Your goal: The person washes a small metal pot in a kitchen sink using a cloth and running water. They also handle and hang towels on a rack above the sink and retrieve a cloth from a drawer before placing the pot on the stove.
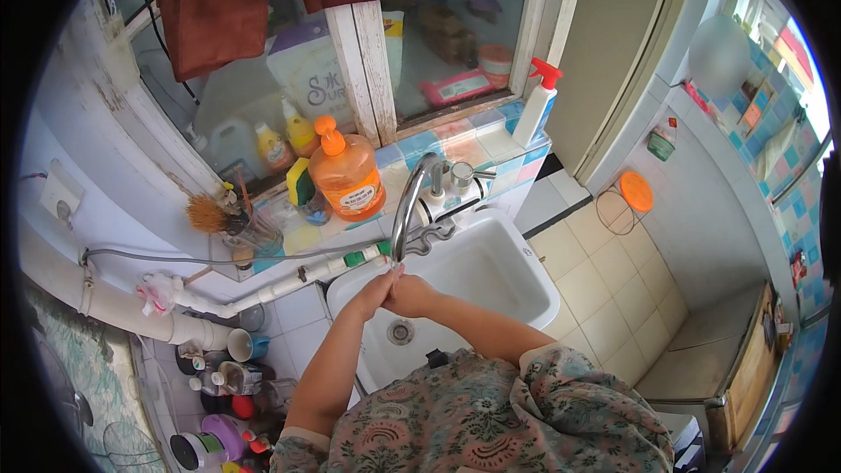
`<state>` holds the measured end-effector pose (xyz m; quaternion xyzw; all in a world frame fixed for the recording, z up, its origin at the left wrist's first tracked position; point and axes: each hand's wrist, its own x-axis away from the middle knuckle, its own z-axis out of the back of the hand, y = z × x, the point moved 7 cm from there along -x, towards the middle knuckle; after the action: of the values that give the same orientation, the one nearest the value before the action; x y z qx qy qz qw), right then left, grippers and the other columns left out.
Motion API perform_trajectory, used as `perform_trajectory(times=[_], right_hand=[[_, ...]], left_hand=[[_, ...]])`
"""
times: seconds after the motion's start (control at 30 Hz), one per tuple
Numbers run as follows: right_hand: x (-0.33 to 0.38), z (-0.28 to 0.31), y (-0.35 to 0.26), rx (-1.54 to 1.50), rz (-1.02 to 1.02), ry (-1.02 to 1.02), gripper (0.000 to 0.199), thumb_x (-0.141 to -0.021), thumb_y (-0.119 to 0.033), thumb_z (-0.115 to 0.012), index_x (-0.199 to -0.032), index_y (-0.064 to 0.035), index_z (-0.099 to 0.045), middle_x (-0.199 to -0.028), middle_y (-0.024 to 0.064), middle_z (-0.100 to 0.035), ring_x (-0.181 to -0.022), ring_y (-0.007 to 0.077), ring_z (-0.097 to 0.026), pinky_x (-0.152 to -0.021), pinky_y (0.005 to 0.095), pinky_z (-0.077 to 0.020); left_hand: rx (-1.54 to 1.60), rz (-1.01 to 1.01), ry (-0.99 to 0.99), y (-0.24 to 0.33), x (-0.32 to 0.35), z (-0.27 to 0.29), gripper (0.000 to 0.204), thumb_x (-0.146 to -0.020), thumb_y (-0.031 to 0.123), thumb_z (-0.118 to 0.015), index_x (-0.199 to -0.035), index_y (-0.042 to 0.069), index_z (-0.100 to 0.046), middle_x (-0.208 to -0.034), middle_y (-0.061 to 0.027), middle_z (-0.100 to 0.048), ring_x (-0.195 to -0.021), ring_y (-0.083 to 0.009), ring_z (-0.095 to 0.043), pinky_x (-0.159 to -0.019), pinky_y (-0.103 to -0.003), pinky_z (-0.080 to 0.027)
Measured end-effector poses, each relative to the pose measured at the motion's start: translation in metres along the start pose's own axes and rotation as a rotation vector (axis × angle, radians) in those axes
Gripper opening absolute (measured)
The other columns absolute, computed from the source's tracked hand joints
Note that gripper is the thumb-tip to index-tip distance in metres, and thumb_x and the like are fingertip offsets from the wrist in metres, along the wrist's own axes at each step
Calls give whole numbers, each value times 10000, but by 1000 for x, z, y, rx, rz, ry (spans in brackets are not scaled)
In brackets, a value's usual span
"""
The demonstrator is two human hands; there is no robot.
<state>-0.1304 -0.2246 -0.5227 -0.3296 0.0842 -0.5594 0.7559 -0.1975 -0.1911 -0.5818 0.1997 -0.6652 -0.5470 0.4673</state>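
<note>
two hands, the left hand (377, 291) and right hand (415, 296), touch each other just below the mouth of the tap (406, 210), near the far edge of the sink (491, 276), toward its left corner. the grip is hard to read: fingers overlap, no held thing shows, and i cannot tell whether either palm is closed. the step looks like rinsing hands, though i cannot make out water. the tap rises at the sink's far edge, its handle (462, 177) to the right. next, i judge, the palms need to rub and turn under the spout, then one hand should reach for the handle. farther out, on the ledge (455, 131), soap (346, 177) stands left of the tap, a sponge (300, 182) just beside it, and a spray bottle (536, 109) at the right end.
</note>
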Motion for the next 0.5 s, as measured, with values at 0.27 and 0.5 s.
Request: perform_trajectory(times=[0.27,0.5], right_hand=[[13,41,31,-77,208,527,231,-794,-231,-580,-923,-41,-603,-964,174,-591,-892,343,-557,-820,435,-434],[48,133,70,-44,101,966,105,-807,-90,-562,-886,-26,-588,-852,135,-607,-837,332,-556,-737,428,-439]], left_hand=[[1023,236,72,6,1,-39,293,-937,378,-425,-801,146,-541,-597,45,-467,-404,-60,-334,-343,-177,-234],[902,209,10,12,11,-41,243,-909,338,-512,-828,109,-519,-558,70,-298,-430,-39,-233,-356,-184,-187]])
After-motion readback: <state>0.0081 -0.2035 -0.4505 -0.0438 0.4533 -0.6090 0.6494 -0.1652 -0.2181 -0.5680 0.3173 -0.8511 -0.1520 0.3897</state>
